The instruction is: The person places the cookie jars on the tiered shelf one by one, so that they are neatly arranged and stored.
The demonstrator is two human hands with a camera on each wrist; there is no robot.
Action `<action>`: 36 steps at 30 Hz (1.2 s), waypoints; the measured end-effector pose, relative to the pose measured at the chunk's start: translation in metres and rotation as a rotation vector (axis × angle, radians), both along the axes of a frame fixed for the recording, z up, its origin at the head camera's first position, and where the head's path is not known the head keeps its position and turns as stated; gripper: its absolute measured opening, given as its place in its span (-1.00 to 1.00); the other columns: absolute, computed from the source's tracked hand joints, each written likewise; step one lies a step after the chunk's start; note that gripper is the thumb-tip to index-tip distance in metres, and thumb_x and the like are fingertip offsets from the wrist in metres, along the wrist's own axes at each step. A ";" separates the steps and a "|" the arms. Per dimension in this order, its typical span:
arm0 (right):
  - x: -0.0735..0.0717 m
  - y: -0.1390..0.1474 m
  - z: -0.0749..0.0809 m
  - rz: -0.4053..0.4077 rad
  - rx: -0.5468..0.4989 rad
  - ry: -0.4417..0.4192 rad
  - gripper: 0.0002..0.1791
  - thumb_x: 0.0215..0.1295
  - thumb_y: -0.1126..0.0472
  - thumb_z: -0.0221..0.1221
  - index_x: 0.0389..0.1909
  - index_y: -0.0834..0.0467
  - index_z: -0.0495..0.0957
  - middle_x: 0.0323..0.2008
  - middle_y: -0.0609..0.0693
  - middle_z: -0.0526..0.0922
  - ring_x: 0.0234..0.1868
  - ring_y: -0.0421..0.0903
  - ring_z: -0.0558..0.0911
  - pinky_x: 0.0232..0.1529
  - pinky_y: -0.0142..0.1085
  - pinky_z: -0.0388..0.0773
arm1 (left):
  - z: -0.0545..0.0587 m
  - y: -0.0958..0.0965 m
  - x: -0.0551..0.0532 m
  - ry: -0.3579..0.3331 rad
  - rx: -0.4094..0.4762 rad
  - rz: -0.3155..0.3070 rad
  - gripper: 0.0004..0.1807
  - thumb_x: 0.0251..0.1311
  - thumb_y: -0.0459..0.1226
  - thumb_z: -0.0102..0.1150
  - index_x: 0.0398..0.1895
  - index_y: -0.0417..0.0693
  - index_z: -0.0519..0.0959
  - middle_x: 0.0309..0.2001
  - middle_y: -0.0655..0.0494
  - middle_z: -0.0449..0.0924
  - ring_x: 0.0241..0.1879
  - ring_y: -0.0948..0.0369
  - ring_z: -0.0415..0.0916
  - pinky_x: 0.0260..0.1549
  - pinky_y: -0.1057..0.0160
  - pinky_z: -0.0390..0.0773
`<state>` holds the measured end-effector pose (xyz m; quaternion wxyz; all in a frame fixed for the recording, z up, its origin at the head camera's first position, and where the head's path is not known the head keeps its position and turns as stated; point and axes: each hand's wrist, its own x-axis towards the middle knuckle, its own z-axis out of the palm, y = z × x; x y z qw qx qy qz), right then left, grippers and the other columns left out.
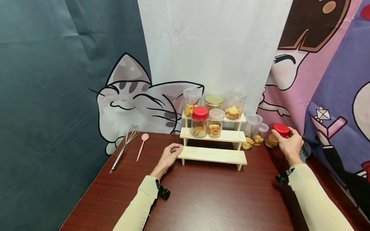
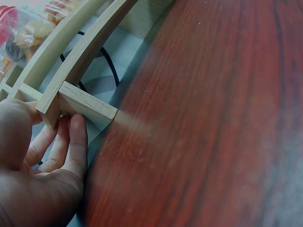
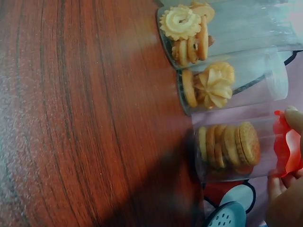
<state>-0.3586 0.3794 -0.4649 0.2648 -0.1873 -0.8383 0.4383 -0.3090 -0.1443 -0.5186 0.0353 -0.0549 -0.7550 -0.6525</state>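
Observation:
At the left end of a three-step wooden display stand (image 1: 212,154), my left hand (image 1: 169,157) pinches the lowest step. The left wrist view shows its thumb on one side of the board end (image 2: 51,106) and fingers on the other. Over to the right, my right hand (image 1: 292,146) holds a clear cookie jar (image 3: 227,149) by its red lid (image 1: 281,129). Stacked round cookies show through that jar's wall, and it stands upright on the table. Beside it are a small clear-lidded jar (image 1: 262,131) and a taller one (image 1: 252,123), both with cookies.
On the middle step stand a red-lidded jar (image 1: 200,120) and a clear-lidded jar (image 1: 215,123). The top step bears three jars, one with a gold lid (image 1: 214,100). A whisk (image 1: 124,150) and pink spoon (image 1: 142,146) lie left; a grey slotted utensil (image 1: 305,150) lies right.

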 end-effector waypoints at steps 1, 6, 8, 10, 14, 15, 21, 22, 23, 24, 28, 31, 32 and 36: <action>0.002 0.000 0.001 -0.007 -0.003 0.000 -0.03 0.28 -0.28 0.46 0.60 0.08 0.40 0.44 0.18 0.61 0.35 0.12 0.57 0.32 -0.17 0.51 | 0.000 0.000 0.000 0.001 0.002 -0.001 -0.66 0.59 -0.18 0.24 0.21 -0.24 0.67 0.04 -0.27 0.77 -0.17 0.30 0.60 -0.14 0.37 0.53; 0.013 0.000 0.005 -0.015 -0.021 0.034 -0.06 0.22 -0.27 0.52 0.55 0.03 0.48 0.37 0.14 0.68 0.11 -0.17 0.61 0.00 -0.57 0.40 | 0.002 0.001 0.000 0.004 0.009 -0.007 -0.65 0.58 -0.17 0.25 0.21 -0.24 0.67 0.06 -0.29 0.76 -0.16 0.30 0.60 -0.15 0.37 0.52; 0.019 0.000 0.008 -0.015 -0.031 0.049 -0.07 0.19 -0.26 0.55 0.52 0.01 0.52 0.33 0.15 0.70 0.01 -0.31 0.59 -0.06 -0.63 0.36 | 0.002 0.001 0.000 0.001 0.010 -0.008 -0.64 0.58 -0.17 0.26 0.21 -0.24 0.67 0.07 -0.29 0.76 -0.16 0.30 0.60 -0.15 0.37 0.52; 0.026 0.000 0.011 -0.016 -0.049 0.057 -0.09 0.16 -0.26 0.57 0.50 -0.03 0.54 0.28 0.12 0.71 -0.07 -0.41 0.56 -0.10 -0.66 0.36 | 0.003 0.001 0.000 -0.003 0.011 -0.008 -0.65 0.58 -0.17 0.25 0.21 -0.24 0.67 0.07 -0.29 0.76 -0.16 0.31 0.60 -0.15 0.37 0.52; 0.039 -0.002 0.019 -0.010 -0.085 0.082 -0.14 0.13 -0.22 0.60 0.46 -0.10 0.59 0.17 -0.04 0.73 -0.12 -0.51 0.54 -0.11 -0.69 0.38 | 0.004 0.002 -0.001 -0.001 0.001 -0.004 -0.65 0.58 -0.17 0.25 0.21 -0.23 0.67 0.07 -0.29 0.76 -0.17 0.31 0.60 -0.15 0.36 0.52; 0.042 -0.003 0.021 -0.004 -0.085 0.092 -0.16 0.14 -0.21 0.61 0.45 -0.10 0.60 0.15 -0.08 0.73 -0.12 -0.51 0.55 -0.10 -0.69 0.38 | 0.004 0.002 -0.001 -0.001 -0.003 -0.003 -0.66 0.58 -0.17 0.25 0.21 -0.22 0.67 0.07 -0.28 0.76 -0.16 0.30 0.60 -0.15 0.35 0.52; 0.063 -0.014 0.034 0.071 -0.043 0.159 -0.25 0.16 -0.08 0.62 0.38 -0.08 0.64 0.08 -0.21 0.74 -0.11 -0.56 0.58 -0.05 -0.71 0.43 | 0.005 0.002 -0.002 0.005 -0.024 -0.002 -0.66 0.59 -0.17 0.23 0.21 -0.20 0.68 0.07 -0.26 0.77 -0.14 0.31 0.60 -0.11 0.32 0.52; 0.066 -0.016 0.036 0.091 -0.040 0.170 -0.27 0.16 -0.05 0.62 0.38 -0.07 0.65 0.06 -0.24 0.74 -0.12 -0.57 0.59 -0.05 -0.71 0.44 | 0.005 0.001 -0.002 0.007 -0.024 -0.002 -0.66 0.59 -0.17 0.23 0.22 -0.20 0.68 0.07 -0.26 0.77 -0.14 0.31 0.60 -0.11 0.33 0.52; 0.068 -0.019 0.037 0.110 -0.032 0.177 -0.27 0.17 -0.03 0.62 0.38 -0.06 0.65 0.04 -0.29 0.72 -0.11 -0.58 0.59 -0.05 -0.73 0.44 | 0.005 0.001 -0.002 0.008 -0.026 0.000 -0.66 0.59 -0.17 0.23 0.22 -0.21 0.67 0.07 -0.27 0.77 -0.15 0.31 0.60 -0.12 0.33 0.52; 0.070 -0.022 0.039 0.132 -0.031 0.185 -0.27 0.18 0.00 0.62 0.39 -0.05 0.64 0.02 -0.33 0.71 -0.11 -0.59 0.59 -0.04 -0.73 0.45 | 0.005 0.001 -0.003 0.008 -0.026 0.000 -0.66 0.60 -0.17 0.23 0.22 -0.21 0.67 0.07 -0.27 0.77 -0.15 0.31 0.60 -0.13 0.34 0.52; 0.074 -0.037 0.044 0.233 -0.020 0.245 -0.28 0.18 0.12 0.62 0.39 -0.01 0.64 -0.04 -0.44 0.68 -0.11 -0.55 0.64 -0.08 -0.73 0.48 | 0.004 0.000 -0.003 0.007 -0.027 0.004 -0.66 0.59 -0.17 0.23 0.21 -0.21 0.67 0.05 -0.25 0.77 -0.15 0.29 0.59 -0.12 0.34 0.52; 0.074 -0.049 0.050 0.288 -0.003 0.291 -0.29 0.16 0.17 0.62 0.37 -0.02 0.65 -0.06 -0.46 0.67 -0.13 -0.48 0.67 -0.12 -0.70 0.50 | 0.004 0.000 -0.002 0.002 -0.028 0.002 -0.65 0.60 -0.15 0.23 0.22 -0.20 0.67 0.05 -0.23 0.77 -0.14 0.29 0.59 -0.11 0.33 0.52; 0.074 -0.054 0.052 0.296 0.009 0.304 -0.29 0.15 0.17 0.62 0.37 -0.03 0.66 -0.05 -0.47 0.67 -0.12 -0.47 0.66 -0.11 -0.70 0.49 | 0.003 0.000 -0.002 0.000 -0.028 0.001 -0.65 0.60 -0.15 0.22 0.22 -0.19 0.67 0.05 -0.23 0.77 -0.14 0.29 0.59 -0.10 0.32 0.51; 0.073 -0.072 0.061 0.314 0.036 0.348 -0.31 0.16 0.14 0.62 0.35 -0.06 0.67 -0.03 -0.45 0.66 -0.07 -0.44 0.64 -0.06 -0.68 0.45 | 0.002 0.000 0.000 -0.003 -0.023 -0.005 -0.64 0.60 -0.14 0.23 0.23 -0.21 0.67 0.08 -0.26 0.76 -0.12 0.30 0.59 -0.09 0.33 0.51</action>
